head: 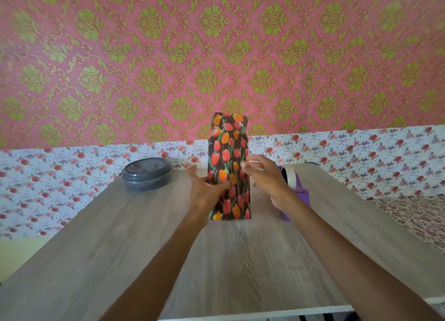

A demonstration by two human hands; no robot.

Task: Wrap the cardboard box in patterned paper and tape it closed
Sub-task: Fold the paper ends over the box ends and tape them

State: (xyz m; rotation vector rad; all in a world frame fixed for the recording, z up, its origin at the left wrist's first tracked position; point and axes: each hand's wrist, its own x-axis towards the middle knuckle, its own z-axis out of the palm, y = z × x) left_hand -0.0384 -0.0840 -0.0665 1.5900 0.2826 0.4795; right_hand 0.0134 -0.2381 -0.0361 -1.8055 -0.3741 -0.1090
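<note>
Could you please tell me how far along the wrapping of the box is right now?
Mostly done: the upright box is fully covered in tulip paper, top folded in. In hand: the left hand steadies it while the right hand holds what looks like a tape strip. Left: pressing that on. The tape dispenser waits behind.

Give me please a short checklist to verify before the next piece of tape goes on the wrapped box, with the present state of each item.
1. Box stands upright on the table: ok.
2. Left hand steadies the box at its lower left side: ok.
3. Right hand is at the right edge, pinching something pale, perhaps tape: cannot tell.
4. Paper covers the whole side facing the camera: ok.
5. Top end is folded and closed: cannot tell, it is blurred.
6. Tape dispenser is near, just behind the right hand: ok.
</note>
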